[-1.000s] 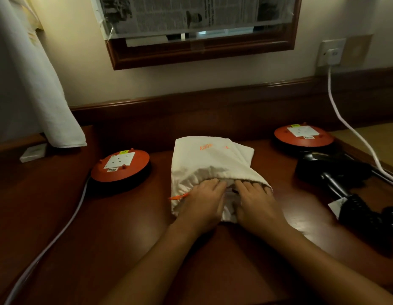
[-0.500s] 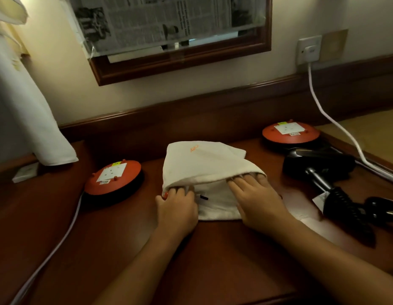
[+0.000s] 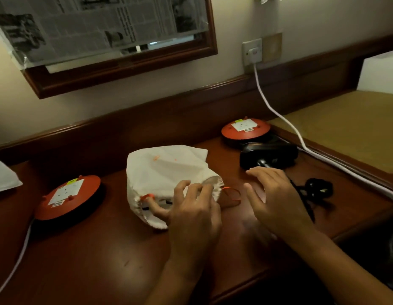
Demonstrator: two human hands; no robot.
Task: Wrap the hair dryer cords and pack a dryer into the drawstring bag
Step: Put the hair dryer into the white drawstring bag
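A cream drawstring bag (image 3: pixel 167 168) lies on the wooden desk (image 3: pixel 98 249), its mouth facing me and held open. My left hand (image 3: pixel 191 208) grips the bag's gathered rim, fingers curled into the opening. An orange drawstring loop (image 3: pixel 232 194) hangs out to the right of the mouth. My right hand (image 3: pixel 274 194) hovers with spread fingers just right of the bag, holding nothing. Behind it lies a black hair dryer (image 3: pixel 268 156), its cord and black plug (image 3: pixel 318 189) on the desk to the right.
Two orange round socket reels stand on the desk, one left (image 3: pixel 68 194) and one back right (image 3: pixel 245 129). A white cable (image 3: pixel 277 113) runs from the wall socket (image 3: pixel 252 51) along the desk's right edge. A framed mirror covered with newspaper (image 3: pixel 103 25) hangs above.
My right hand has let go of the bag and moved right toward the dryer. My left hand now holds the bag's mouth open alone. The view has shifted left and down.
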